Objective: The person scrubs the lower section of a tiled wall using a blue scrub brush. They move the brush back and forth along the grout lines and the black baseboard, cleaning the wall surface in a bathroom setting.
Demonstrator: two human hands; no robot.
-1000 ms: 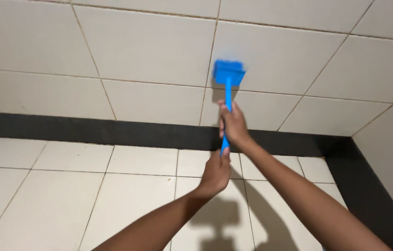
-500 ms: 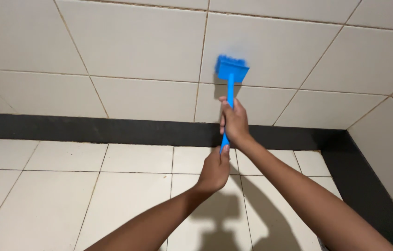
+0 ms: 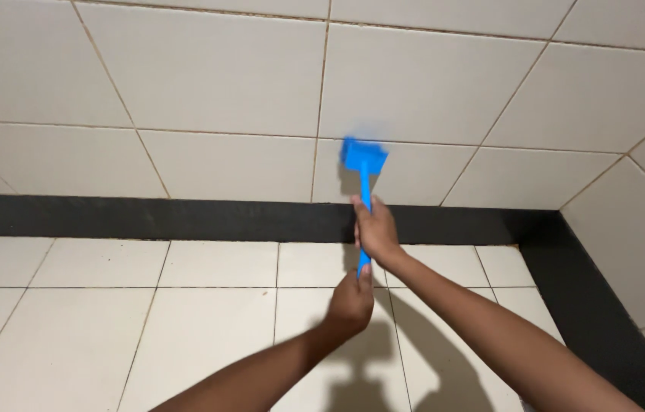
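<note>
A bright blue long-handled scrub brush (image 3: 363, 160) has its head pressed against a white wall tile, just above the black tile band. My right hand (image 3: 374, 229) grips the handle near its middle. My left hand (image 3: 351, 304) holds the lower end of the handle, a little below the right hand. Both arms reach forward from the bottom of the view. The brush head looks slightly blurred.
The white tiled wall (image 3: 208, 84) meets a second tiled wall (image 3: 643, 229) in a corner at the right. A black tile band (image 3: 147, 218) runs along the base and turns down the right side. White floor tiles (image 3: 109, 328) lie below, with my arms' shadow on them.
The brush head has slid down and to the left on the wall tile, from above the grout line to below it. Both hands kept their grip on the handle.
</note>
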